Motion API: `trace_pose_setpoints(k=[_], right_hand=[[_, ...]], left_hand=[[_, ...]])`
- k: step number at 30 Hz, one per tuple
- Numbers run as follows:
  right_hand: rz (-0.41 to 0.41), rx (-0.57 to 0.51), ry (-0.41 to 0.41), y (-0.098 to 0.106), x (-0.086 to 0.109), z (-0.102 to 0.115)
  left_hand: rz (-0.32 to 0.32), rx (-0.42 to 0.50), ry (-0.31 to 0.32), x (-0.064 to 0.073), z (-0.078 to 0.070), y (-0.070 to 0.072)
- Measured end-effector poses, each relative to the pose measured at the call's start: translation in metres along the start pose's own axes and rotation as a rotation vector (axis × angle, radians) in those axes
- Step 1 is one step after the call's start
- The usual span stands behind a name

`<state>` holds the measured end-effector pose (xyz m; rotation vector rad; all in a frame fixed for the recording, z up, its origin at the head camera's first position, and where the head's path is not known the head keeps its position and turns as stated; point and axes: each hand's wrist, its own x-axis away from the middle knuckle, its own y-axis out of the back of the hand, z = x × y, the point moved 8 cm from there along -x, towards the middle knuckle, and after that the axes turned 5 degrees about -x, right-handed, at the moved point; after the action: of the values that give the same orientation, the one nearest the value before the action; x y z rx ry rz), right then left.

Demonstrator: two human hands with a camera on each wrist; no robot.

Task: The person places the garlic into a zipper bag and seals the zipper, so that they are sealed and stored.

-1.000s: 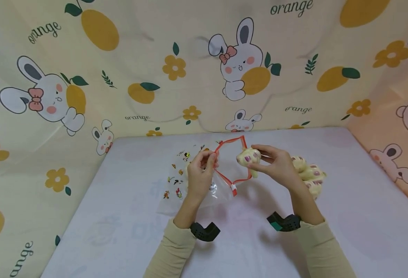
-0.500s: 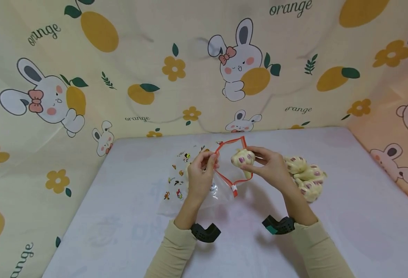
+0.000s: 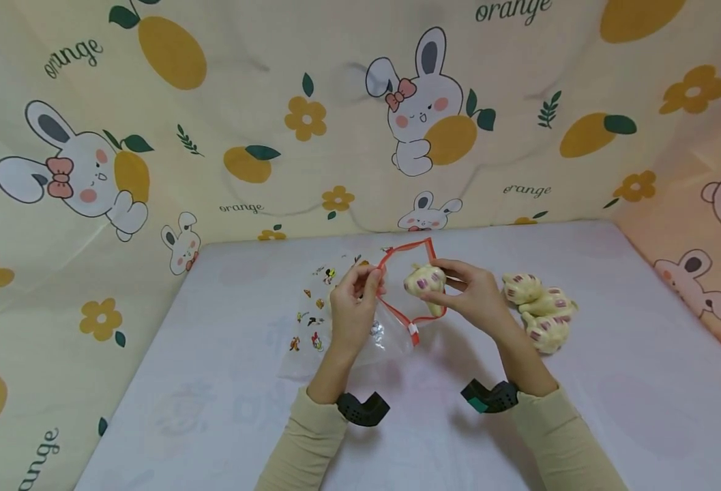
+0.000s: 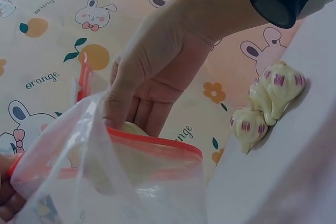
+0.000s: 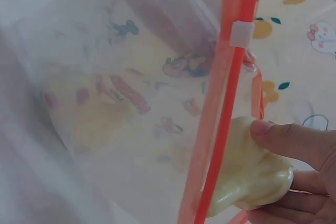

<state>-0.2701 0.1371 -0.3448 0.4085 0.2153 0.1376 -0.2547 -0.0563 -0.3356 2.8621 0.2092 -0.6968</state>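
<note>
A clear plastic bag (image 3: pixel 301 358) with cartoon prints and a red slider zip (image 5: pixel 218 124) lies over the table, its mouth spread wide toward the right. My left hand (image 3: pixel 352 310) pinches the red edge at the left of that mouth. Between thumb and fingers, my right hand (image 3: pixel 477 296) holds a pale garlic bulb (image 3: pixel 424 279) with purple patches, right at the bag's opening. In the right wrist view, part of this bulb (image 5: pixel 249 163) sits behind the red strip. Another pale, purple-marked bulb (image 5: pixel 94 114) shows through the film inside the bag.
Three more garlic bulbs (image 3: pixel 547 310) lie in a cluster on the white-covered table (image 3: pixel 213 409), right of the right hand. A cloth backdrop (image 3: pixel 335 82) printed with rabbits and oranges rises behind and at both sides. Each wrist wears a black device (image 3: pixel 363 409).
My right hand has moved left with the garlic bulb, bringing it into the bag's mouth and uncovering more of the cluster. The left hand keeps its place on the bag's edge.
</note>
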Motion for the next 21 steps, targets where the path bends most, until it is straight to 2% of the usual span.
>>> trace_pose_setpoints(k=[5,12,21], right_hand=[[0.008,-0.006,0.034,-0.0058,-0.0005,0.0009],[0.047,0.013,-0.023,-0.0105,-0.0001,-0.0038],[0.050,0.023,-0.004,-0.0103,-0.0005,-0.0034]], left_hand=[[-0.007,0.006,0.006,-0.0005,0.0005,0.0010],[-0.018,0.011,0.014,-0.0002,0.0008,0.0029],[-0.027,0.034,0.018,-0.0015,-0.0007,0.0071]])
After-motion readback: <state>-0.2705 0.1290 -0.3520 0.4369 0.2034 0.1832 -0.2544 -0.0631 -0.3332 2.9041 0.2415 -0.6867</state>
